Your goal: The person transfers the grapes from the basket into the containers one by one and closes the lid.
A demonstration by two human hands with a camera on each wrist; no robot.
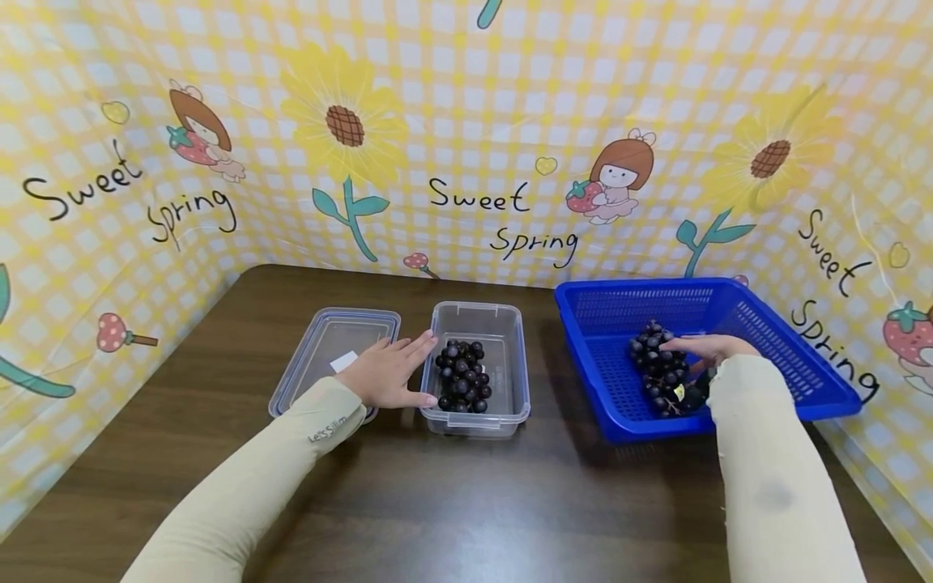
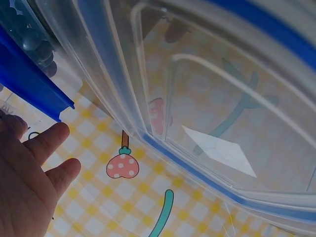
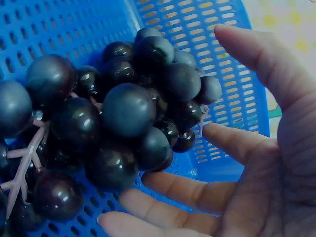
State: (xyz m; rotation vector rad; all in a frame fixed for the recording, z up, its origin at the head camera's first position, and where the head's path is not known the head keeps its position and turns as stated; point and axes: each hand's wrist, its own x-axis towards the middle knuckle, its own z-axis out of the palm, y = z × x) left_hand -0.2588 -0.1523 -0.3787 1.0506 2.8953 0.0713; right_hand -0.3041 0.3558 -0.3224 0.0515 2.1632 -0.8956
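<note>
My left hand (image 1: 389, 371) lies with spread, straight fingers along the left rim of a clear plastic container (image 1: 505, 356). Inside that container sits a bunch of dark grapes (image 1: 462, 376). Over a blue basket (image 1: 615, 415) at the right, my right hand (image 1: 709, 348) reaches down beside more dark grapes (image 1: 653, 346). In the right wrist view, the fingers (image 3: 190, 195) extend under the edge of the bunch (image 3: 129, 109), and the thumb stands away from it. Pale stems show among the grapes.
A clear lid (image 1: 331, 344) with a blue seal lies left of the container, a white label (image 1: 343, 361) on it, partly behind my left hand. Everything stands on a dark wooden table (image 1: 437, 502). Yellow checked cloth (image 1: 466, 146) rises at the back and both sides.
</note>
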